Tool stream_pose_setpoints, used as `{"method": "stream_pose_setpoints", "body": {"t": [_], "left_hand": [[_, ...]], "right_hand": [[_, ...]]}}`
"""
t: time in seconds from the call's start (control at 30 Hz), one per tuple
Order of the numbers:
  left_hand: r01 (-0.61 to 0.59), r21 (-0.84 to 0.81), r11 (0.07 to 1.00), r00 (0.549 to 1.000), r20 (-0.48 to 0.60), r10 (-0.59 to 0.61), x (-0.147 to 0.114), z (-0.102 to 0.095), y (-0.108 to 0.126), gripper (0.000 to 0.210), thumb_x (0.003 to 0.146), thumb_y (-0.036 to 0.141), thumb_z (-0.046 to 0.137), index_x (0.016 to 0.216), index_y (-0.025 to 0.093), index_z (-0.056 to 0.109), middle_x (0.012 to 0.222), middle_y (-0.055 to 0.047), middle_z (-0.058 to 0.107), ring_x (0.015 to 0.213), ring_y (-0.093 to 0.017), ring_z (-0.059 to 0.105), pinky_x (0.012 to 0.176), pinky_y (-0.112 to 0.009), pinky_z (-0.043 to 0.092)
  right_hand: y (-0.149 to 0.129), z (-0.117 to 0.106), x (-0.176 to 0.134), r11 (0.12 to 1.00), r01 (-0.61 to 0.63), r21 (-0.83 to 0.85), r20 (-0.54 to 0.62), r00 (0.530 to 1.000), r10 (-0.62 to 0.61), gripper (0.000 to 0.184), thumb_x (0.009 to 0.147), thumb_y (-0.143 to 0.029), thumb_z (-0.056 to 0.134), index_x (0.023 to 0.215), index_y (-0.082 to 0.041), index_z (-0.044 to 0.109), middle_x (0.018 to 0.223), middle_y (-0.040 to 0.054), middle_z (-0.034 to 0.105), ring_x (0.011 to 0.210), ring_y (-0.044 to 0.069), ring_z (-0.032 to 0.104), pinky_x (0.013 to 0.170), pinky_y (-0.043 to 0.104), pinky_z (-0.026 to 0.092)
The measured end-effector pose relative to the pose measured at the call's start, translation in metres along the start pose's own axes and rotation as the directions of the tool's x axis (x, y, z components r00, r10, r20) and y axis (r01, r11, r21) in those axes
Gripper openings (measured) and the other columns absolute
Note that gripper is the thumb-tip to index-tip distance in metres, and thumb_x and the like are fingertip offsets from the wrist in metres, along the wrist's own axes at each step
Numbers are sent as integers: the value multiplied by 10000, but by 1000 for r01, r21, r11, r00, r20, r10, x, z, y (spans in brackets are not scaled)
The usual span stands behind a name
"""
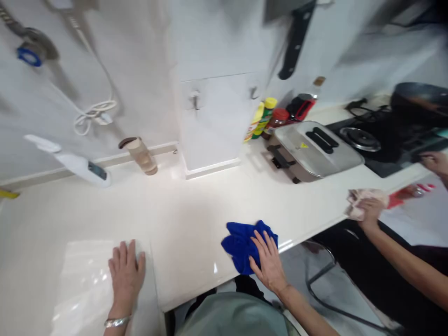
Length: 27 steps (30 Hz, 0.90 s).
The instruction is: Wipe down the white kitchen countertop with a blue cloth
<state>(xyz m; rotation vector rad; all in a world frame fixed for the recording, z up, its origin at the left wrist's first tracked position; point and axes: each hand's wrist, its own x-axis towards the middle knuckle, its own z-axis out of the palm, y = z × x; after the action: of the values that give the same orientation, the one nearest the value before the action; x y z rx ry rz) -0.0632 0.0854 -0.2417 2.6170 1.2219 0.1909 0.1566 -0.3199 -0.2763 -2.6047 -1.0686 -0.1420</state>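
My left hand (126, 275), with a silver bangle at the wrist, lies flat on the white countertop (189, 224), fingers stretched and holding nothing. A crumpled blue cloth (241, 245) rests near the counter's front edge. My right hand (268, 261) presses down on its right part with the fingers spread over it. Whether any fold is pinched under the palm is hidden.
A co-worker's hand (371, 212) holds a pale cloth (359, 200) at the right edge. Behind stand an electric pan (315, 149), bottles (264, 116), a stove (378, 135) and a cup (142, 156). A white handheld device (82, 165) leans left; a knife (296, 44) hangs above.
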Motion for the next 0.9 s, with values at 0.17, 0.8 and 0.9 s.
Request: {"method": "stream_pose_setpoints", "body": {"t": [0.17,0.8,0.9], "left_hand": [[222,-82,972,972,-62,-227,-27,-13,-46,709,979,534,288,1487,50,395,1602,-292,278,1528,-451,107,1196,-697,169],[-549,-152,822,834,-160,528,-66,37,77,664,946,167,474,1566,219,241,1564,-158,435,1488,-296,341,1196,-600,357],[-505,-51,861,861,-99,499,-64,37,83,672,944,205,488,1570,252,247,1622,-144,336,1526,-359,225,1185,-671,324]], "right_hand": [[-55,9,9,994,94,-56,40,995,-92,631,903,-304,488,1473,-62,366,1611,178,263,1503,439,74,1144,703,306],[-113,30,93,752,384,536,-13,894,-448,492,934,-209,456,1426,-216,462,1513,100,462,1470,211,308,1215,507,338],[-30,16,80,920,121,372,-125,989,-79,478,974,-170,416,1450,-204,432,1490,129,474,1442,232,358,1173,507,413]]}}
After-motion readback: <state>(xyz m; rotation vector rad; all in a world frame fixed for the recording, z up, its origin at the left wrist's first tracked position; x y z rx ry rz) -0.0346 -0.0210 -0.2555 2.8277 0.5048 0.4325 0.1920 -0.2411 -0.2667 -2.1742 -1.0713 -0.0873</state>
